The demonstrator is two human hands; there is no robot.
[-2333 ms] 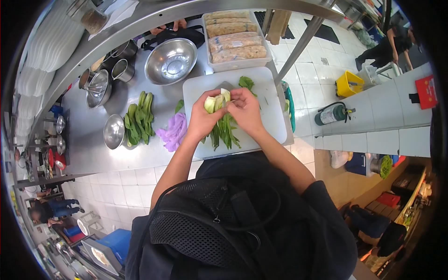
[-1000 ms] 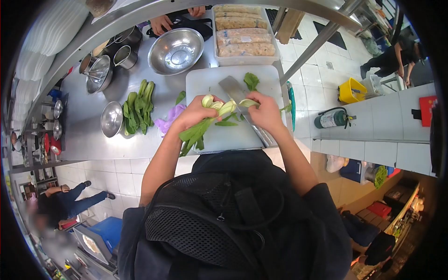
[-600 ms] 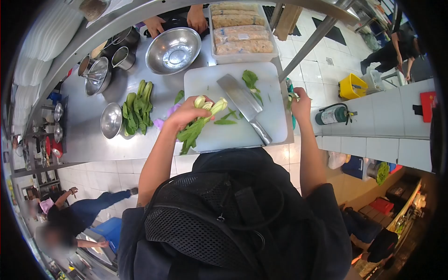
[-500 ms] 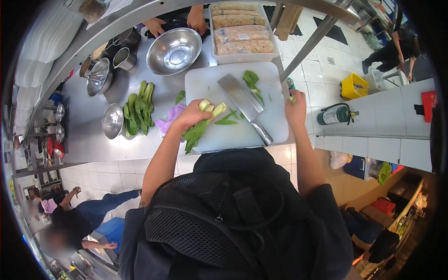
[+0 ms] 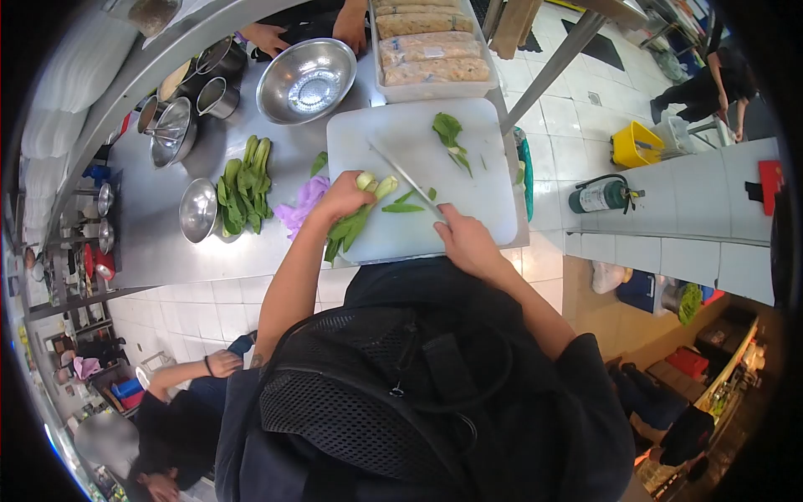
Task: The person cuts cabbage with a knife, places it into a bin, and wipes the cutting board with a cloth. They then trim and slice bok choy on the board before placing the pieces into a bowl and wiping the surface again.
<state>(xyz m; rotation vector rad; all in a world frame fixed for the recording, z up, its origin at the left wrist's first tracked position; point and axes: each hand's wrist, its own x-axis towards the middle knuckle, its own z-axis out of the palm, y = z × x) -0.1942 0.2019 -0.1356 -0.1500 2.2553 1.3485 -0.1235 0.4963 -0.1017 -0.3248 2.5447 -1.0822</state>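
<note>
Head view, right hand (image 5: 467,243) now closed around cleaver (image 5: 408,180), left hand (image 5: 345,198) still pinching greens (image 5: 349,227)

purple cloth (image 5: 304,205), white board (image 5: 351,151), green leafy bunch (image 5: 244,186), yellow bucket (image 5: 636,144), silvery metal bowl (image 5: 306,81)

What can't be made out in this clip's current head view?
All in the head view:
Handle of the steel cleaver: covered by the right hand.
Stem count of the leafy green bunch: wrapped by the left hand.
Body behind the far co-worker's hands: cut off by the top edge.
Label text on the green fire extinguisher: too small.
</note>
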